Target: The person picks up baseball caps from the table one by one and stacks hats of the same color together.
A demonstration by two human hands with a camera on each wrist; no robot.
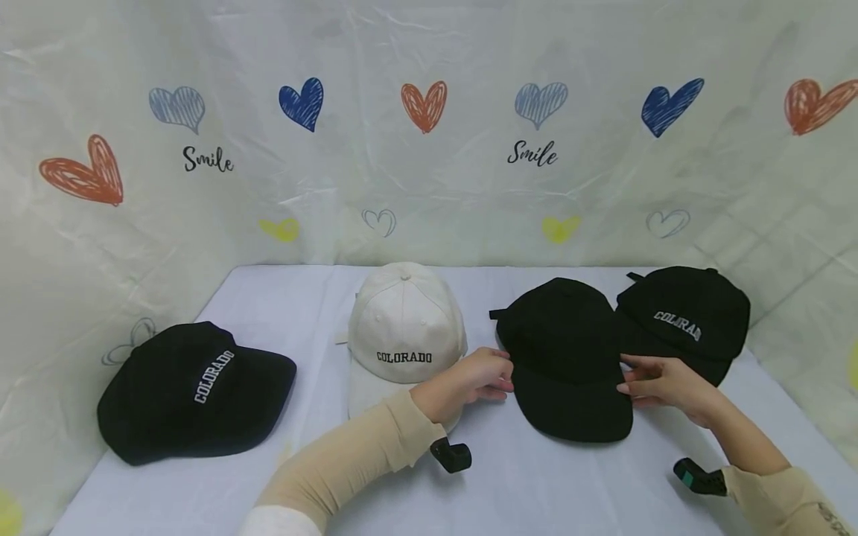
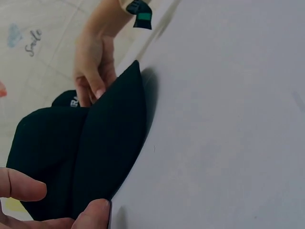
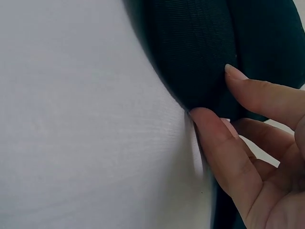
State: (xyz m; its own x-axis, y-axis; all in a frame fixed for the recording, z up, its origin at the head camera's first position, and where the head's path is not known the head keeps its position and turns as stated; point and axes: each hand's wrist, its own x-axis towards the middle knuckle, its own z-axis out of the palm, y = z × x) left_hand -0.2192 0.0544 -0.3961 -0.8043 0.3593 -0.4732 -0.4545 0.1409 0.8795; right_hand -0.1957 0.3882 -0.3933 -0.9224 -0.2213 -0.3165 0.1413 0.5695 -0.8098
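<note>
A black cap (image 1: 566,342) with no lettering in sight lies at the right of centre, brim toward me. My left hand (image 1: 471,381) holds its left edge where crown and brim meet; in the left wrist view, fingertips (image 2: 97,210) lie against the brim. On the opposite side my right hand (image 1: 677,387) holds the brim's edge between thumb and fingers, as the right wrist view shows with a fingertip (image 3: 202,119) at the rim. The fingers' undersides are partly hidden by the cap.
A white COLORADO cap (image 1: 405,320) stands left of the black cap, partly behind my left forearm. Another black lettered cap (image 1: 697,305) sits at the back right, overlapped by the held one. A third black cap (image 1: 194,394) lies far left on the white table (image 1: 536,491).
</note>
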